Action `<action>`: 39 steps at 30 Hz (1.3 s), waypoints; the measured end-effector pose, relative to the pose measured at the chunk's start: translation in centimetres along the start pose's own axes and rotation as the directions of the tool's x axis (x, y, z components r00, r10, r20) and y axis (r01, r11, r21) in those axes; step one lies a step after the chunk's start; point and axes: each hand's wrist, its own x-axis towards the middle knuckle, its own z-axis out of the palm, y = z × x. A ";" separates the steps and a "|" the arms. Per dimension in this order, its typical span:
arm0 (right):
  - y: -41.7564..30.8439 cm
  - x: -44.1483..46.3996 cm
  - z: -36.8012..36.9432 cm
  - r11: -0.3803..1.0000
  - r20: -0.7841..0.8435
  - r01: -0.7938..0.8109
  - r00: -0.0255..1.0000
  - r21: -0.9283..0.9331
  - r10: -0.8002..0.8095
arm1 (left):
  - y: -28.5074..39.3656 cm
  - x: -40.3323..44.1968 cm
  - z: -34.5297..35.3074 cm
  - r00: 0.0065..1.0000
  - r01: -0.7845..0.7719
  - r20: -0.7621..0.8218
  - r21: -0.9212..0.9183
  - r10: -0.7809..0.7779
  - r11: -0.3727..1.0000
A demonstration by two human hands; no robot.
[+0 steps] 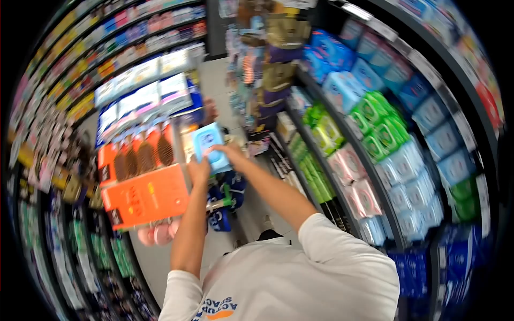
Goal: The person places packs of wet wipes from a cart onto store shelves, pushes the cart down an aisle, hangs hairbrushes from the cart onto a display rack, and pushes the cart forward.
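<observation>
A light blue packet (210,143) is held up in front of the body, between both hands. My left hand (199,170) has its fingers closed at the packet's lower left edge. From the right side, my right hand (230,154) grips the same packet, its fingers reaching over the front. Just left of the hands are an orange box (147,196) and several brown hairbrushes (144,155) on orange backing. Behind them lie rows of white and blue packets (174,92).
Shelves of wipes packets, among them green packets (383,125) and pink packets (356,182), rise on the right. Crowded product shelves (107,59) curve round the left. Tiled floor (214,80) shows between them. Blue items hang below the hands.
</observation>
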 end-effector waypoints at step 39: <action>-36.6 -12.8 -38.3 0.065 -0.185 -0.219 0.590 -0.974 -0.786 | 41.2 -6.4 34.9 0.339 0.411 0.727 -0.686 0.598 0.601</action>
